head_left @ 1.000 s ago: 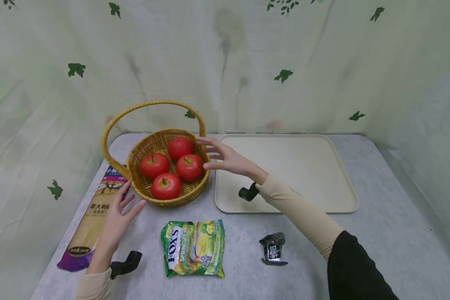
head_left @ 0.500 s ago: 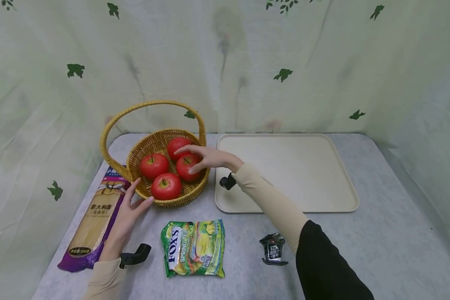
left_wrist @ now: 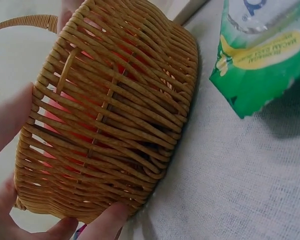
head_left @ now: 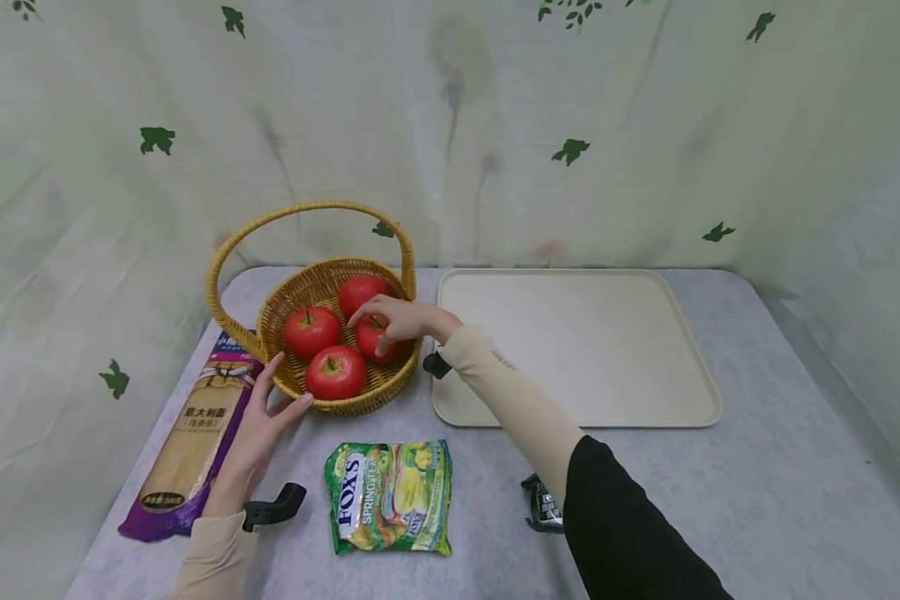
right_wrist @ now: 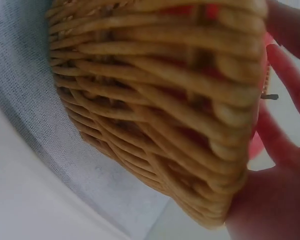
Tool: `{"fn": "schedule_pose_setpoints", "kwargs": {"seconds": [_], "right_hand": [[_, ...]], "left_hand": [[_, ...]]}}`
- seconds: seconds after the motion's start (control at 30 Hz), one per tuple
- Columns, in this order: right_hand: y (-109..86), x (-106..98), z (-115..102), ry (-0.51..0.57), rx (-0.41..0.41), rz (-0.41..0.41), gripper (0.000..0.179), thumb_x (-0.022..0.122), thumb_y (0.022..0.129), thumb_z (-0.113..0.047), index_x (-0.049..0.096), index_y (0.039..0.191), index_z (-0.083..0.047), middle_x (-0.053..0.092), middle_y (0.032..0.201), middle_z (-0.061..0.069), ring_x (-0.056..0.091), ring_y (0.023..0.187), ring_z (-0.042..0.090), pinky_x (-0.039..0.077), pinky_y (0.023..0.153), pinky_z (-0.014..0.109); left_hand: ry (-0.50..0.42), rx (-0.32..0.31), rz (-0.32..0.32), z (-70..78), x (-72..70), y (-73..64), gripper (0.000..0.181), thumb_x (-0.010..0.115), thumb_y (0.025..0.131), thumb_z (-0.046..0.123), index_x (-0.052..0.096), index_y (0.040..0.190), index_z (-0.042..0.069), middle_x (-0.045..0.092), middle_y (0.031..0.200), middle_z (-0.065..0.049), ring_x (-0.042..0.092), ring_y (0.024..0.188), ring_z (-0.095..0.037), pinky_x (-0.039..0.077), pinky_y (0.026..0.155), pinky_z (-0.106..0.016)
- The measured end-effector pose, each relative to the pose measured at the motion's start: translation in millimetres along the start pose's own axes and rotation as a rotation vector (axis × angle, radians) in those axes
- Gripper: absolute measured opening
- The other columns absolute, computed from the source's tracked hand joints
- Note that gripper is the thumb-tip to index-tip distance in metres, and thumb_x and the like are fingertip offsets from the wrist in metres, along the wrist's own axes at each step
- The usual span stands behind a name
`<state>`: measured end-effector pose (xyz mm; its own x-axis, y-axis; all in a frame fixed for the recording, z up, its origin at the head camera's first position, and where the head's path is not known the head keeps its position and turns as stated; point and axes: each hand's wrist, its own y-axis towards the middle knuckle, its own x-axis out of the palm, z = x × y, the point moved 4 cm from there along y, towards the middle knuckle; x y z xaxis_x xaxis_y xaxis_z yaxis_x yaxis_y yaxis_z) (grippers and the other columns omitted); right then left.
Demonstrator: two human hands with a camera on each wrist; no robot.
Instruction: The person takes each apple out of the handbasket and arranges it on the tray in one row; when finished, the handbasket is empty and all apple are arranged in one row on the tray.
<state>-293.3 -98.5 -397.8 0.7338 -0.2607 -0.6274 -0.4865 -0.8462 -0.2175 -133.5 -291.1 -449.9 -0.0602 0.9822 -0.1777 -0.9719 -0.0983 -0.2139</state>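
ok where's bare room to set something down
Bare: cream tray right of the basket; tabletop right of the black sleeve; gap between green bag and black packet. Crowded: at the basket, with apples, right hand, left hand and noodle pack.

Head view: room over tray [head_left: 600, 350], centre right; obstructed by basket handle [head_left: 322, 205] centre left, right forearm [head_left: 521, 396] lower centre.

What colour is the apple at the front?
The front apple is mostly red; the head view shows it best.
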Motion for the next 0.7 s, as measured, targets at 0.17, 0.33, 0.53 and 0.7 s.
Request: {"fn": "schedule_pose_setpoints", "kwargs": {"seconds": [0.17,0.33,0.53,0.7], "right_hand": [[-0.1,4.6,-0.7,-0.116,0.042,0.027,0.051,0.069,0.082,-0.004,0.058,0.130,-0.017,0.032,0.142,0.004,0.028,0.127,0.027,0.039,0.097,0.034],[-1.6,5.7,-3.7,-0.217,0.031,0.059,0.050,0.073,0.082,-0.006,0.059,0.128,-0.020,0.035,0.140,0.006,0.028,0.127,0.030,0.036,0.101,0.039],[-3.1,5.9,-5.2,-0.270,0.035,0.125,0.048,0.076,0.081,-0.013,0.061,0.126,-0.023,0.043,0.132,0.010,0.032,0.122,0.026,0.036,0.096,0.038],[-4.0,8.1,-7.2,-0.310,0.017,0.166,0.047,0.075,0.082,-0.019,0.061,0.127,-0.023,0.054,0.124,0.007,0.036,0.116,0.023,0.032,0.095,0.037]], "left_hand": [[-0.045,-0.024,-0.006,-0.4,-0.6,-0.6,0.084,0.060,0.096,0.023,0.001,0.154,0.034,-0.017,0.158,-0.003,0.008,0.139,-0.047,0.022,0.108,-0.061],[-0.112,-0.054,-0.025,-0.6,1.2,-1.1,0.083,0.059,0.096,0.021,0.001,0.153,0.039,-0.020,0.157,-0.001,0.002,0.141,-0.045,0.023,0.109,-0.057],[-0.154,-0.043,-0.042,-1.3,2.8,0.0,0.083,0.058,0.097,0.019,0.000,0.153,0.038,-0.021,0.156,-0.001,0.000,0.141,-0.044,0.023,0.109,-0.055],[-0.163,-0.034,-0.045,-1.0,2.8,-0.8,0.083,0.058,0.097,0.019,0.000,0.153,0.038,-0.020,0.156,-0.001,0.000,0.140,-0.045,0.024,0.108,-0.055]]}}
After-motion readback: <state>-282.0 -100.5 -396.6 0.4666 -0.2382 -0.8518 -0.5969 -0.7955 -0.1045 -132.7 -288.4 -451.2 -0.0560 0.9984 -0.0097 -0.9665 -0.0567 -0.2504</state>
